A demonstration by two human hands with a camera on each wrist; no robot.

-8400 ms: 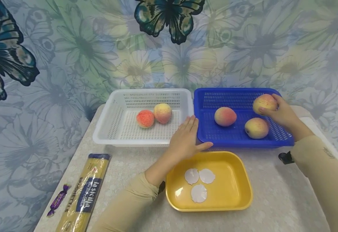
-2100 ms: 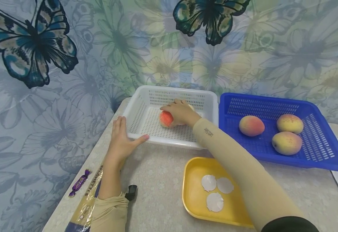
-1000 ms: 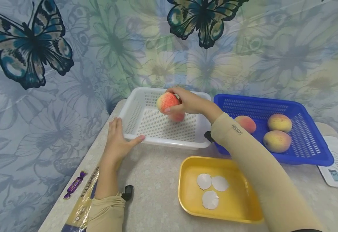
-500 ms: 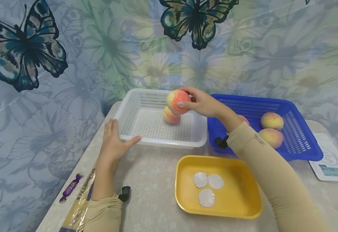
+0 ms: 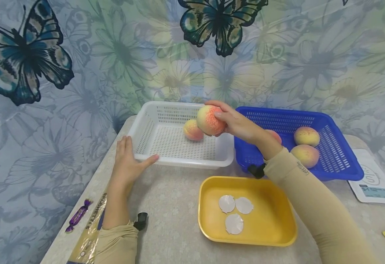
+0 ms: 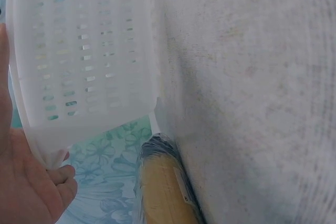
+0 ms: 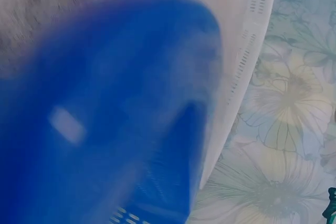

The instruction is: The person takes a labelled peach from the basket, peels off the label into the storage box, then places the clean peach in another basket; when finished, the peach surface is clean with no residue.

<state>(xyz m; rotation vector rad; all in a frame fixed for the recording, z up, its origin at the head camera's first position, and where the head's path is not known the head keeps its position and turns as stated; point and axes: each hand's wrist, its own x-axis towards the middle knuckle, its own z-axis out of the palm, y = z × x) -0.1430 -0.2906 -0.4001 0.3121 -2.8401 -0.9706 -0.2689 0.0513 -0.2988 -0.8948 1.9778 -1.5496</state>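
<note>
Soft, even light; right wrist view blurs the blue basket [image 7: 115, 66].

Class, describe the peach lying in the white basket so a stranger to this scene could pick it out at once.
Left of the blue basket stands a white basket. Inside it lies one yellow-and-pink peach. No hand holds it, unlike the red-speckled peach in the right hand; the other peaches lie in the blue basket.

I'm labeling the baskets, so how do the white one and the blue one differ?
The white basket has one peach lying in it; the blue basket has three. The left hand touches the white basket, not the blue basket. Both have perforated walls.
</note>
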